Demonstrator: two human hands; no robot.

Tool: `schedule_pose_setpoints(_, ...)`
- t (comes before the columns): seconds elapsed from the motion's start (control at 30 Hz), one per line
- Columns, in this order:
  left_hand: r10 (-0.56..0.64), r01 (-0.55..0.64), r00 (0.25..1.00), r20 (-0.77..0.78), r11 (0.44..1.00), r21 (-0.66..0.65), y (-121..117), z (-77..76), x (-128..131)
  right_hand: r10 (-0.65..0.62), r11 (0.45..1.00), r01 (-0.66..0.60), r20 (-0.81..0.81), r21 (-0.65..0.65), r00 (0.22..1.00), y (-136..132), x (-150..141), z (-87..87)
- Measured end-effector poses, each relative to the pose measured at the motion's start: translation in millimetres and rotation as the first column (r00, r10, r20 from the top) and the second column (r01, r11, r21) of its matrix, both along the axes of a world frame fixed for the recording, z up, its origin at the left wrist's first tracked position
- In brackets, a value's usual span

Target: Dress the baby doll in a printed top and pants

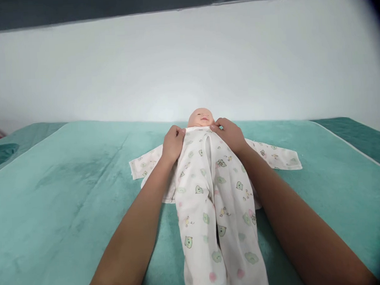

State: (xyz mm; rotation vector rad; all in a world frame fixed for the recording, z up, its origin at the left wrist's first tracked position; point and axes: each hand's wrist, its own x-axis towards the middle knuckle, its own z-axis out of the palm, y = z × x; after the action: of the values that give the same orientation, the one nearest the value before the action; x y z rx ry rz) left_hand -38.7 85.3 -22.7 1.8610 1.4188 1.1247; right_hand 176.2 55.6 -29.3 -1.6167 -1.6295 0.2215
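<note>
A baby doll (201,116) lies face up, its head showing above the cloth. White baby trousers (199,201) printed with green and yellow animals are spread lengthwise over its body, legs toward me. My left hand (173,142) pinches the left corner of their top edge, just below the doll's head. At the right corner my right hand (229,134) grips the same edge, close to the doll's chin. Beneath the trousers is a matching baby shirt (278,156), its sleeves stretched out to both sides. The doll's body and limbs are hidden.
All of this rests on a teal bed cover (85,197) with pale piping along both sides. A white wall (174,67) rises behind the far edge. Dark green fabric (3,154) lies at the far left, with something red beside it.
</note>
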Motion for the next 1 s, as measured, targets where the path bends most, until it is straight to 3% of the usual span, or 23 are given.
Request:
schedule_pose_setpoints(0.17,-0.073,0.074,0.993,0.093,0.997,-0.006,4,-6.0,-1,0.022,0.998,-0.032,-0.186,-0.052,0.982,0,-2,0.2)
schedule_pose_setpoints(0.27,-0.191,0.193,0.974,0.122,0.981,-0.007,2,-7.5,-3,0.058,0.998,-0.055,-0.304,0.018,0.951,-8,-5,0.0)
schedule_pose_setpoints(0.37,-0.252,0.251,0.964,0.084,0.968,0.013,-5,-7.4,-7,0.105,0.990,-0.069,-0.314,0.123,0.944,-20,-6,-2.9)
schedule_pose_setpoints(0.5,-0.227,0.232,0.973,-0.051,0.961,0.153,-16,-10.7,-16,0.127,0.973,-0.061,-0.291,0.224,0.948,-40,-2,-10.5)
schedule_pose_setpoints(0.57,-0.184,0.211,0.975,-0.124,0.941,0.263,-25,-15.6,-23,0.047,0.974,0.026,-0.314,0.226,0.948,-52,-1,-14.5)
schedule_pose_setpoints(0.67,-0.084,0.165,0.971,-0.225,0.913,0.374,-43,-23.6,-33,-0.124,0.983,0.163,-0.342,0.087,0.931,-73,0,-19.9)
schedule_pose_setpoints(0.77,0.003,0.135,0.940,-0.340,0.914,0.382,-65,-27.1,-40,-0.189,0.980,0.163,-0.296,-0.112,0.936,-93,-2,-23.9)
schedule_pose_setpoints(0.87,0.062,0.120,0.897,-0.437,0.919,0.376,-81,-24.9,-40,-0.136,0.974,0.053,-0.378,-0.221,0.916,-107,-3,-24.1)
schedule_pose_setpoints(1.0,0.036,0.107,0.893,-0.449,0.951,0.289,-89,-19.4,-36,-0.052,0.955,-0.150,-0.642,-0.256,0.765,-114,-8,-16.8)
